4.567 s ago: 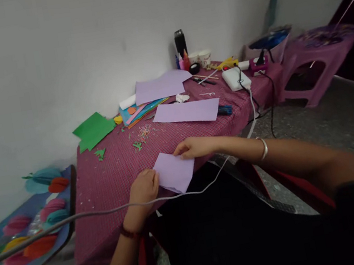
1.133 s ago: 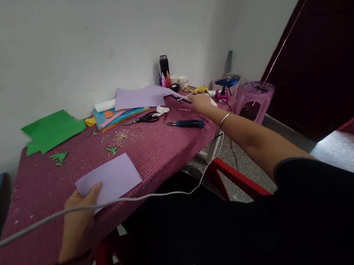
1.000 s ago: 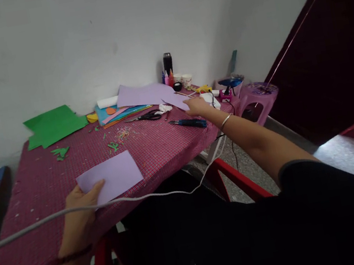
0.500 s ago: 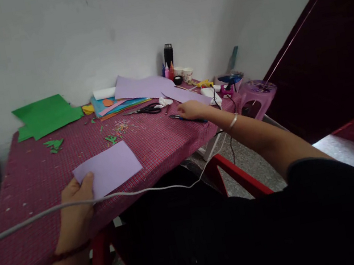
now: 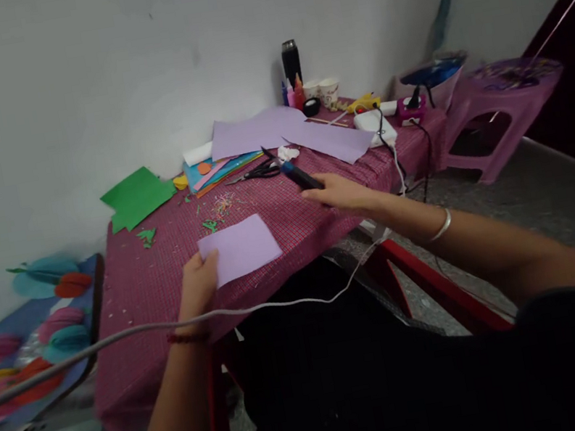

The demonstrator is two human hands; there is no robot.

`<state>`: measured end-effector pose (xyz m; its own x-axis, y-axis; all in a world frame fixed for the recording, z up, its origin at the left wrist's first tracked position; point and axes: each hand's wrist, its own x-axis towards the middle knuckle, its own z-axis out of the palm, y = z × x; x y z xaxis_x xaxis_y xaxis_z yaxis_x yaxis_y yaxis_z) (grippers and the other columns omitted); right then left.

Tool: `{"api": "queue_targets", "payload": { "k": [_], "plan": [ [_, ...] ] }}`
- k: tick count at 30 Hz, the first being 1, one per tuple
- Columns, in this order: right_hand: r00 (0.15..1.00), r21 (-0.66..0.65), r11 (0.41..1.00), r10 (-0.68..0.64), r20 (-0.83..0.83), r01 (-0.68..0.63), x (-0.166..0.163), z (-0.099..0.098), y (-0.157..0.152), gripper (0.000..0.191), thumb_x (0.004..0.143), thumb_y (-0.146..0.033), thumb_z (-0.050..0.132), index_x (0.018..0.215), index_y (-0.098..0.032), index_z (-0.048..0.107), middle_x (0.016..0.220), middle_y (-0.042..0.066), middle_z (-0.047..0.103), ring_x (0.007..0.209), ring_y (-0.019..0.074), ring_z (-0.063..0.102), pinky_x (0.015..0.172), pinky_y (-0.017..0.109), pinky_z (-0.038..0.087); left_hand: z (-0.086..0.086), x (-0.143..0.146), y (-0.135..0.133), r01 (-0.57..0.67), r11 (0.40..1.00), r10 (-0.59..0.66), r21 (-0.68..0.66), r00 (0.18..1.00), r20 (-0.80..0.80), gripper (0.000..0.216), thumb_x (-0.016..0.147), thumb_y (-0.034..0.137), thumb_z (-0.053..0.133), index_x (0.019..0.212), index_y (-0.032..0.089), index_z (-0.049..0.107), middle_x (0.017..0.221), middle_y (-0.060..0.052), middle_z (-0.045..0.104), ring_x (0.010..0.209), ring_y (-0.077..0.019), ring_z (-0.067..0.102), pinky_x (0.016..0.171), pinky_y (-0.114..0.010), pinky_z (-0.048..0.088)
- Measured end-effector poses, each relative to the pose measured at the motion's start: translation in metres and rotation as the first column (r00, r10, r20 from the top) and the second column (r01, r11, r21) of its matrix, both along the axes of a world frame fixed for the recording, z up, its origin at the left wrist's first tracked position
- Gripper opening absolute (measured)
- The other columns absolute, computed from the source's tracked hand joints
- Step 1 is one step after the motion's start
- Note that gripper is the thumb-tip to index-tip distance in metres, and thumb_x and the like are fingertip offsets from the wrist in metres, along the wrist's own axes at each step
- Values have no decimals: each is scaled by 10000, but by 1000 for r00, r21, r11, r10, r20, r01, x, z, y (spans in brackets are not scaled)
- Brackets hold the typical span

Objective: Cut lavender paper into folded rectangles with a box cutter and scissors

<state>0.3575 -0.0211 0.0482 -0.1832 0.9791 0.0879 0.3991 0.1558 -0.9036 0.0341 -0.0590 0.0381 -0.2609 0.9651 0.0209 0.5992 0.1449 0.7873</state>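
A small folded lilac paper (image 5: 241,248) lies near the front edge of a table covered in a red checked cloth (image 5: 166,280). My left hand (image 5: 197,283) grips the paper's left edge, thumb on top. My right hand (image 5: 337,194) is closed round a dark blue-handled craft knife (image 5: 298,174), lifted above the cloth with its tip pointing up and to the left, to the right of the paper.
Black scissors (image 5: 258,172), lilac sheets (image 5: 256,131), a coloured paper stack (image 5: 219,169) and green sheets (image 5: 136,195) lie toward the wall. Bottles, cups and a glue gun (image 5: 365,102) stand at the far end. A white cable (image 5: 226,312) crosses before me. A purple stool (image 5: 500,99) stands right.
My right hand pushed a lilac sheet to the far end, came back to the blue-handled knife and picked it up. My left hand kept hold of the small lilac paper.
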Motion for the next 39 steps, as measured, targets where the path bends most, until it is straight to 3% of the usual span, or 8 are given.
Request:
{"api": "queue_targets", "payload": {
  "k": [5,14,18,22,25,29,36,39],
  "plan": [
    [791,-328,849,157,-591,-414,-58,16,-19,36,825,-135,546,858,-148,547,768,43,653,645,106,618,616,214,520,-13,35,18,107,994,-99,26,971,-219,243,774,331,456,669,144,570,563,22,482,541,-122,448,510,-227,352],
    [798,-484,729,139,-587,-483,-98,6,-2,86,779,-104,599,815,-148,534,657,-10,568,546,91,548,524,216,499,2,27,-12,135,988,-55,72,753,-656,213,862,271,441,948,163,603,878,-104,604,822,-226,560,718,-319,408],
    [797,-468,739,152,-584,-484,-98,8,-4,88,774,-103,596,781,-151,522,608,-15,554,507,91,519,520,227,503,9,53,-3,348,931,-95,112,526,-845,301,912,200,336,1018,136,610,1049,-153,595,1001,-258,555,852,-366,430],
    [783,-439,749,168,-599,-496,-97,6,-7,56,793,-93,555,789,-148,541,576,-16,553,491,98,524,505,220,486,-1,77,21,480,875,-187,65,460,-868,348,898,147,334,1048,88,642,1058,-171,634,1132,-308,521,1050,-493,301],
    [766,-420,744,188,-615,-520,-99,6,-8,76,803,-70,517,803,-136,555,583,-5,572,494,103,536,494,214,478,-15,83,33,519,849,-218,100,516,-828,369,885,143,366,1140,74,624,1205,-195,602,1296,-343,395,1125,-546,147],
    [761,-401,763,178,-624,-507,-95,13,-8,85,804,-63,530,776,-140,557,590,-3,585,497,90,533,486,186,470,-32,77,42,505,860,-306,69,621,-722,352,867,121,388,1129,103,622,1189,-173,620,1231,-294,481,1072,-471,314],
    [782,-205,885,236,-576,-418,-12,7,-57,101,886,-266,526,937,-198,471,796,5,658,476,93,572,433,213,482,-38,70,37,397,895,-164,203,716,-678,388,838,95,400,1210,70,508,1298,-205,521,1256,-278,447,1052,-451,352],
    [796,-370,805,194,-574,-463,20,-16,-91,252,907,-448,485,1001,-220,429,803,13,653,495,110,592,416,227,482,-32,75,29,311,927,-63,211,681,-729,244,821,143,476,1043,106,570,1183,-190,567,1176,-306,492,986,-454,389]
  ]
}}
